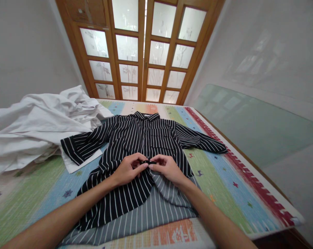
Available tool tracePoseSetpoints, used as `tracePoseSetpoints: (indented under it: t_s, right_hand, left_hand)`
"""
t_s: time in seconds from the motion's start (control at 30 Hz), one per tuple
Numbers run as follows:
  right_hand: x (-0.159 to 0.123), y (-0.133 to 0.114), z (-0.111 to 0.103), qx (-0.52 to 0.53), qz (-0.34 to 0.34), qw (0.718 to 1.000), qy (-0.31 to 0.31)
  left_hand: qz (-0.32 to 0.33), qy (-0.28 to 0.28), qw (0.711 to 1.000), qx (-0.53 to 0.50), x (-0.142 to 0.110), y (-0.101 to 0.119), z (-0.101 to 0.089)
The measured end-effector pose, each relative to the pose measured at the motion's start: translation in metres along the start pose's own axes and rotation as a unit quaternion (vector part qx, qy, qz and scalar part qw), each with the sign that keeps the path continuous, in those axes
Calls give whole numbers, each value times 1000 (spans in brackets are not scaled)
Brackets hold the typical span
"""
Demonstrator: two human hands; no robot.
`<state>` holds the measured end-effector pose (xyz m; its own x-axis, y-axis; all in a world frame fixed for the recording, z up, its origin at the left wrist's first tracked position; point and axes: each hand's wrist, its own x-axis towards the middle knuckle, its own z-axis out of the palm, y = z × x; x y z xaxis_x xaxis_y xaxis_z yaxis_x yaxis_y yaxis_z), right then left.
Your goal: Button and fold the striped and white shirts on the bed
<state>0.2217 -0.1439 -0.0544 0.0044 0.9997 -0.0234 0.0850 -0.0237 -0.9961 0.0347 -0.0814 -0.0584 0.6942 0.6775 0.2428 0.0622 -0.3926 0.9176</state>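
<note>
Near edge of table (288, 226): shirt (125, 138), black with white stripes, laid out front up, hem toward this edge, grey striped inner side (135, 221) showing below the black front. Both forearms reach in over the near edge.

Left hand (129, 168): over the lower middle of shirt, thumb and fingers pinched closed on the black front edge. Right hand (168, 168): just beside it, same pinch on the front edge, a grey flap turned out under the palm. Fingertips of both hands almost meet.

Cloth (229, 180) under shirt: green, blue and pale bands, small figures, red band along right edge of table. Left sleeve in view (86, 145) spread toward left edge, partly on a flat white piece (68, 164). Right sleeve in view (200, 140) points to right edge. White fabric (42, 121) heaped, crumpled, at far left corner. Collar (146, 116) toward far edge.

Beyond far edge: wood doors (141, 52), frosted panes. Pale green panel (252, 117) at wall (262, 45), beyond right edge.
</note>
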Motion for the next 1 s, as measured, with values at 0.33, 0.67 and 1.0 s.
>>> tracePoseSetpoints:
  t_s: [0.33, 0.67, 1.0]
  right_hand:
    - [3, 3, 0, 17, -3, 1000, 18]
    - [3, 8, -1, -24, -39, 999, 17]
    - [2, 7, -2, -82, -47, 995, 23]
  left_hand:
    - [-90, -28, 993, -66, 3, -4, 0]
    - [-93, -40, 993, -61, 4, -3, 0]
    - [-97, -30, 993, -60, 3, -5, 1]
